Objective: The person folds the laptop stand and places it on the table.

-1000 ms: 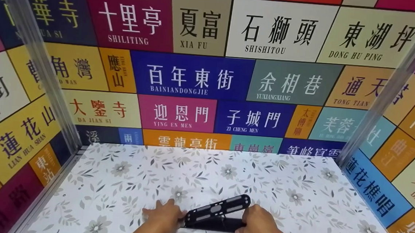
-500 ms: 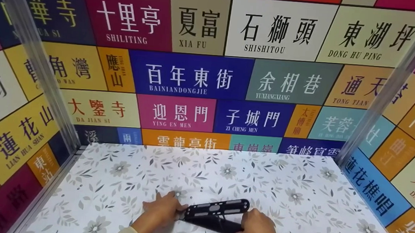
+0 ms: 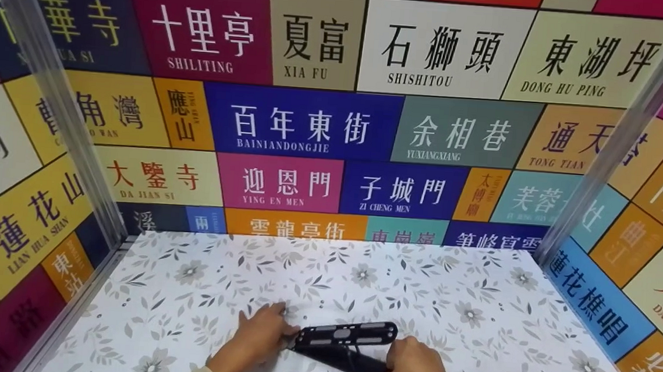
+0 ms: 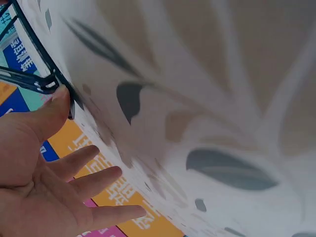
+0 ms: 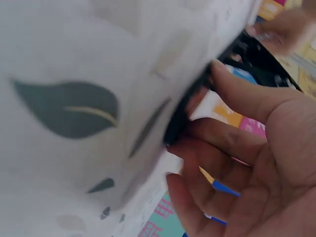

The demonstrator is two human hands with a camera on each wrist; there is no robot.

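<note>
A black slotted folding stand (image 3: 345,333) lies on the floral table (image 3: 429,286), near its front edge. Its upper plate sits a little above its base (image 3: 348,359). My left hand (image 3: 274,331) is at the stand's left end. In the left wrist view the left hand's (image 4: 54,163) thumb presses on the end of the stand's frame (image 4: 29,79) while the fingers lie straight. My right hand (image 3: 398,360) holds the right end. In the right wrist view the right hand (image 5: 237,148) pinches the stand's black edge (image 5: 256,59) between thumb and curled fingers.
Walls of coloured sign panels (image 3: 313,120) close in the table at the back and on both sides. Metal posts stand at the back left (image 3: 72,133) and back right (image 3: 607,164) corners. Floral surface stretches behind the stand up to the back wall.
The stand's upper plate has come down from a steeper tilt to nearly flat. The base has swung so its right end is nearer me, and my right hand went with it.
</note>
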